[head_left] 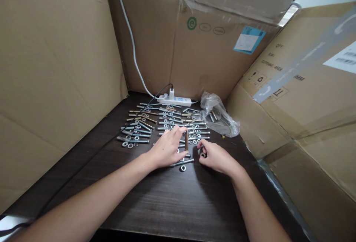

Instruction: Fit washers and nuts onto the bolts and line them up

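Between the thumb and fingertips of my left hand [167,148] is a bronze-coloured metal sleeve [186,141], held lengthwise. My right hand [218,156] is a short way to the right, its fingers curled around a small grey metal ring [203,155]; whether that is a nut or a washer I cannot tell. Just below my left hand lies a silver bolt [183,162], with a loose nut [183,168] in front of it. Several more bolts with nuts and washers are laid out in rows beyond, partly hidden by my left hand.
A white power strip [176,100] with a plug and a black cable [105,143] stands at the back. A clear plastic bag [218,112] holding metal parts lies at the back right. Cardboard boxes [150,30] wall in the dark table [167,205] on three sides.
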### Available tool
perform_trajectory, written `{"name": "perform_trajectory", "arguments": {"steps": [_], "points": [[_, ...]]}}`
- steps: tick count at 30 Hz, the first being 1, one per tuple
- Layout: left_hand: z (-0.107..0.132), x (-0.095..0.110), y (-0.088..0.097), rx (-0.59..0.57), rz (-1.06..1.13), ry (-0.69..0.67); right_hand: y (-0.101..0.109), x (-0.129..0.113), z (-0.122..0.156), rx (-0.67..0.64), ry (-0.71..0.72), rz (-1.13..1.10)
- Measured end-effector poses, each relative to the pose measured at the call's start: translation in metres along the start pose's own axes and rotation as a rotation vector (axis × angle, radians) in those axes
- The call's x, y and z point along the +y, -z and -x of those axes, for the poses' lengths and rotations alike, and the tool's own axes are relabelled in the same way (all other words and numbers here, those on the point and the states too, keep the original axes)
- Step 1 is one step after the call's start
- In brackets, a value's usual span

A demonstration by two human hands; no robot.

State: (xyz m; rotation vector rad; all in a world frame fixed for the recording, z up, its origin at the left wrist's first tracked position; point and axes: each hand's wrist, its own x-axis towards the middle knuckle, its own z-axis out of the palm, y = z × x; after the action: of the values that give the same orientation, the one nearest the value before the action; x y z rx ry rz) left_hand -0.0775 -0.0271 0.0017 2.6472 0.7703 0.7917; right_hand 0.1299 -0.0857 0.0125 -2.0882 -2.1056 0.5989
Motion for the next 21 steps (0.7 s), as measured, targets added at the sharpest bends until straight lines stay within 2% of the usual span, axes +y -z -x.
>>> {"name": "perform_trajectory", "arguments": {"steps": [5, 7, 13, 16, 21], "points": [[0.0, -0.001, -0.001, -0.001, 0.009, 0.001, -0.006, 0.005, -0.002, -0.04, 0.126, -0.109], [0.0, 0.0, 0.0, -0.008, 0.004, 0.001, -0.007, 0.006, -0.004, -0.014, 0.163, -0.146], [0.001, 0.003, 0.001, -0.05, 0.005, -0.001, -0.005, 0.0, -0.008, 0.265, 0.25, -0.263], [0.001, 0.005, 0.001, -0.073, 0.014, 0.008, -0.004, -0.002, -0.009, 0.35, 0.283, -0.292], [0.0, 0.007, 0.002, -0.08, 0.032, 0.013, -0.001, 0.007, -0.013, 0.513, 0.247, -0.304]]}}
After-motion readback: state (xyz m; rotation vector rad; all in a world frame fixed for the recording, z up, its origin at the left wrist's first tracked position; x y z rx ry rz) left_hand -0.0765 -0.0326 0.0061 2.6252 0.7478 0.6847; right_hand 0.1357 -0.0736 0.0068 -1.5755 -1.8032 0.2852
